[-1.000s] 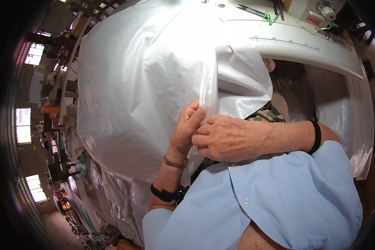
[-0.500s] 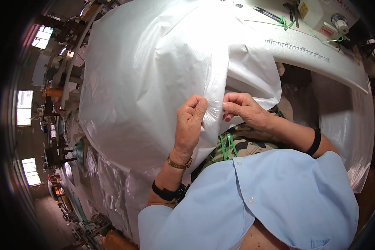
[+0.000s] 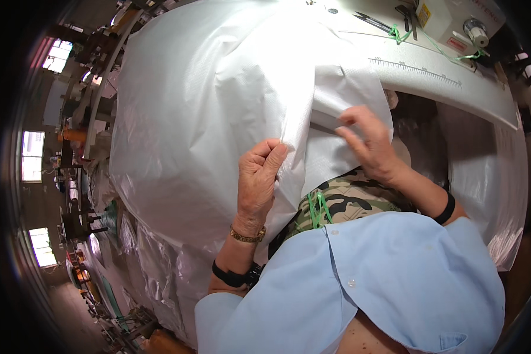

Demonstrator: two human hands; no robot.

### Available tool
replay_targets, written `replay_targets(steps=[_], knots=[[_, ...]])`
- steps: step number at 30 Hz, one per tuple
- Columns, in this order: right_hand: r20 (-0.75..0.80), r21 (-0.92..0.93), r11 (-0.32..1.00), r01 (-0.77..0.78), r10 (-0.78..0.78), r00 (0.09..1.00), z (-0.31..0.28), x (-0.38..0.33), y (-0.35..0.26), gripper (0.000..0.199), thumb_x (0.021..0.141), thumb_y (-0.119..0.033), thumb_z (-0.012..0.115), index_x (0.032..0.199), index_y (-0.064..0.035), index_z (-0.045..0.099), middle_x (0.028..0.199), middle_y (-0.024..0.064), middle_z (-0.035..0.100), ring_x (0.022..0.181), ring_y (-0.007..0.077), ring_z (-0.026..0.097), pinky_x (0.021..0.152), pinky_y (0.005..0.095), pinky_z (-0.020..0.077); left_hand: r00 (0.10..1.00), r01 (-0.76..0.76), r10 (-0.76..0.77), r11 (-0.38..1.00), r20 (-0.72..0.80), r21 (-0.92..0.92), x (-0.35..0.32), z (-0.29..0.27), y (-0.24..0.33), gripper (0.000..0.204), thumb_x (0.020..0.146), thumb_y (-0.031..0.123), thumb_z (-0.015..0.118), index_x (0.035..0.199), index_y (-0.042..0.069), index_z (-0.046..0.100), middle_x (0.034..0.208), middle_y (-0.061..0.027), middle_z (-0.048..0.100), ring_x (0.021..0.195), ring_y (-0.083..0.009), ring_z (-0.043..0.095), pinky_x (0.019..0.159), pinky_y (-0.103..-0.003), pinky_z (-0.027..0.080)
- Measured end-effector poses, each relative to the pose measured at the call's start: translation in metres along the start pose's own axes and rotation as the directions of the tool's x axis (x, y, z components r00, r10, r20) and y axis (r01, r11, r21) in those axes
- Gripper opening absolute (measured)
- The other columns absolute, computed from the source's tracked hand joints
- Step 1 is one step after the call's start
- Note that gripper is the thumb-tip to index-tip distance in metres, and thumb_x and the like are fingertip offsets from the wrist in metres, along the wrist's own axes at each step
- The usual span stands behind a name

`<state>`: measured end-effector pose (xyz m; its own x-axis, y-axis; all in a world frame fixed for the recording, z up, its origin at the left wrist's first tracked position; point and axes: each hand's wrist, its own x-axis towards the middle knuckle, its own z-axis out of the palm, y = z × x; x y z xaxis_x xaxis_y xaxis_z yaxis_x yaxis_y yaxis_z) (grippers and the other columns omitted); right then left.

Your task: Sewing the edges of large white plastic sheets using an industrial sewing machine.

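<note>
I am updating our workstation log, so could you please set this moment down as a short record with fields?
Left hand: thumb and fingers pinch a folded edge of the white sheet
Right hand: open, blurred, over the sheet's right-hand part; contact cannot be told
Sheet condition: creased, draped from the table toward the lap
Table: pale, with a ruler scale near its front edge
Beside the machine: slender dark tool, green strip
Clothing: light blue shirt; camouflage garment with green strands on it
</note>
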<state>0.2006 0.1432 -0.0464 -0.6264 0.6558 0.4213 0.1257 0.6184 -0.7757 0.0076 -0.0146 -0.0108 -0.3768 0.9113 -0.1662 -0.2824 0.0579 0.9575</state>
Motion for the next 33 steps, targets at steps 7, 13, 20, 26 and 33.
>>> replay_targets(steps=[7,13,20,26,33], knots=[[-0.245,-0.225,0.917,-0.329,0.273,0.93,-0.031,-0.042,0.085,0.026,0.092,-0.019,0.066,0.109,0.0002,0.063,0.097,0.0147,0.063,0.087,0.0292,0.06,0.08,0.0389,0.0476,0.994,-0.1,0.105,0.985,-0.024,0.138,0.004,0.013,0.034,0.016,0.099,0.01,0.065,0.107,-0.003,0.07,0.074,0.0077,0.062,0.063,0.0025,0.047,0.056,-0.014,0.037],[0.067,0.135,0.964,-0.229,0.222,0.973,-0.051,-0.029,-0.007,0.022,0.1,-0.017,0.058,0.098,0.0037,0.063,0.076,0.013,0.058,0.068,0.0192,0.054,0.065,0.0324,0.0448,0.96,-0.276,0.262,0.803,0.104,0.528,0.009,0.003,0.08,0.008,0.096,0.005,0.064,0.093,-0.001,0.068,0.069,0.0069,0.058,0.062,0.0005,0.045,0.053,-0.018,0.037],[0.38,0.078,0.992,0.103,-0.125,0.916,-0.033,0.014,-0.069,0.015,0.095,-0.014,0.06,0.088,-0.0001,0.058,0.075,0.016,0.056,0.067,0.0342,0.057,0.062,0.0416,0.0457,0.921,-0.33,0.131,0.763,0.366,0.556,0.012,0.041,0.064,0.009,0.096,0.005,0.062,0.093,-0.002,0.067,0.07,0.0068,0.053,0.061,0.0004,0.042,0.053,-0.019,0.035],[0.365,-0.022,0.965,0.261,-0.235,0.901,-0.012,0.003,-0.071,0.018,0.087,-0.008,0.066,0.079,-0.0046,0.051,0.071,0.0111,0.058,0.067,0.0307,0.061,0.062,0.0412,0.0464,0.944,-0.26,0.077,0.772,0.32,0.58,0.011,0.035,0.037,0.012,0.098,0.007,0.062,0.095,-0.003,0.066,0.077,0.003,0.062,0.068,-0.0016,0.048,0.059,-0.02,0.042],[0.395,-0.214,0.827,0.519,-0.413,0.821,0.006,0.004,-0.075,0.023,0.077,-0.008,0.074,0.079,-0.0067,0.051,0.073,0.0072,0.052,0.068,0.0242,0.055,0.062,0.0352,0.0423,0.983,-0.053,-0.006,0.948,0.184,0.312,0.011,0.027,0.025,0.019,0.1,0.016,0.064,0.089,0.0,0.062,0.073,0.0056,0.056,0.069,-0.002,0.047,0.059,-0.02,0.039]])
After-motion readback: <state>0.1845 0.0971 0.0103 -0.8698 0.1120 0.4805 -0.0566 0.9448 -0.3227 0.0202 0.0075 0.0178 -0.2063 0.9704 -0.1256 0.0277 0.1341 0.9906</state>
